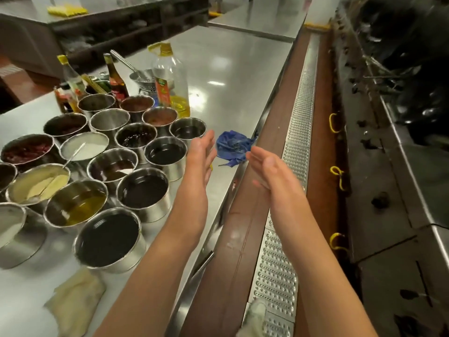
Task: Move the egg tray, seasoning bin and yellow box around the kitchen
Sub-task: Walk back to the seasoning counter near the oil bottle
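Can't make out an egg tray or yellow box for sure; a blurred yellow thing (67, 9) on the far counter is too soft to identify. Nearest candidates for seasoning bins are the round steel seasoning pots (126, 166), clustered on the steel counter (230, 69) at my left, some cut by the frame edge. My left hand (201, 152) and right hand (269, 169) hover palms facing, fingers straight, empty. Crumpled blue cloth (233, 144) lies between the fingertips at the counter edge. Oil bottle (171, 79) behind the pots. Stove side blurred.

Left hand (201, 154), right hand (267, 166) outstretched, palms facing, empty.
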Available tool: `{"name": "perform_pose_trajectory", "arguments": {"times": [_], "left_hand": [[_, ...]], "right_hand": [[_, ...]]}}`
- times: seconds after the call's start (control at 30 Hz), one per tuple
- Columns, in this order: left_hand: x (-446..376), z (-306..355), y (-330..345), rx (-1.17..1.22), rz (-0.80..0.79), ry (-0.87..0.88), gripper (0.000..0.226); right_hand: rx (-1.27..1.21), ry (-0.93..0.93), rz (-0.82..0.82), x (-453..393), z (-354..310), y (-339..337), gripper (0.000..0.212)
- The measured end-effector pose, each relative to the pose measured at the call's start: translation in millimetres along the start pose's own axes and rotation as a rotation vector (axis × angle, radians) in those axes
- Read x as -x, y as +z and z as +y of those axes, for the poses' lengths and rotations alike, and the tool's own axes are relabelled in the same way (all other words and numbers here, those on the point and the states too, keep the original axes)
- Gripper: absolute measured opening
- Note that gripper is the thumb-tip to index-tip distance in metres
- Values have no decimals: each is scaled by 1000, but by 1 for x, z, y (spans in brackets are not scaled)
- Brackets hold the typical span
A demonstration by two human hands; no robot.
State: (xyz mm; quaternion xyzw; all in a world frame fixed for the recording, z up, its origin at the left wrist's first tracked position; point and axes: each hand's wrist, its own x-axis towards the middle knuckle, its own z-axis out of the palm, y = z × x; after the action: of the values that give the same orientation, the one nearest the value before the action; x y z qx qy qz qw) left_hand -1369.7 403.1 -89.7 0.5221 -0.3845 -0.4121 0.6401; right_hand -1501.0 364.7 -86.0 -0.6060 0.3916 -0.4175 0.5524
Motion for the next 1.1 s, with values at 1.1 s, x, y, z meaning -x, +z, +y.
{"name": "perform_pose_trajectory", "arguments": {"times": [1.1], "left_hand": [[-459, -46, 172, 5, 7, 43, 71]], "right_hand": [[46, 46, -20, -463, 26, -170, 60]]}}
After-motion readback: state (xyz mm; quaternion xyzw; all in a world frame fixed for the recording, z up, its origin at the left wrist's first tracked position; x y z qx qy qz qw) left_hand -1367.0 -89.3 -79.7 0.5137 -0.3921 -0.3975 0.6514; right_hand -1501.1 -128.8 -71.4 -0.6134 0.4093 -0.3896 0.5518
